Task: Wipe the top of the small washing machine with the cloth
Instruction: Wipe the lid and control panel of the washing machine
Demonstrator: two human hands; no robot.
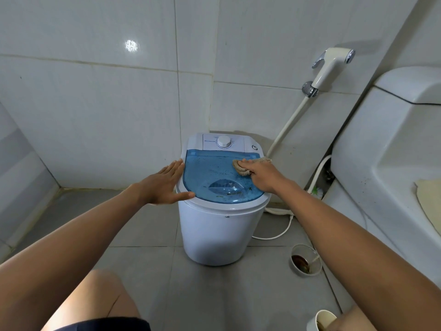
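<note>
White-tiled bathroom walls meet in a corner behind the small washing machine point(222, 211), which stands on the grey floor beside a toilet point(391, 149). Its blue lid point(214, 177) is speckled with dirt. The left hand point(164, 185) lies flat, fingers spread, against the machine's left rim. The right hand point(260, 174) grips the cloth point(241, 167) bunched at the lid's far right; the unwiped lid stretches leftward and toward the person.

Grey floor point(143, 235) (tiled) bears washing machine point(214, 235), cup point(306, 259).
</note>
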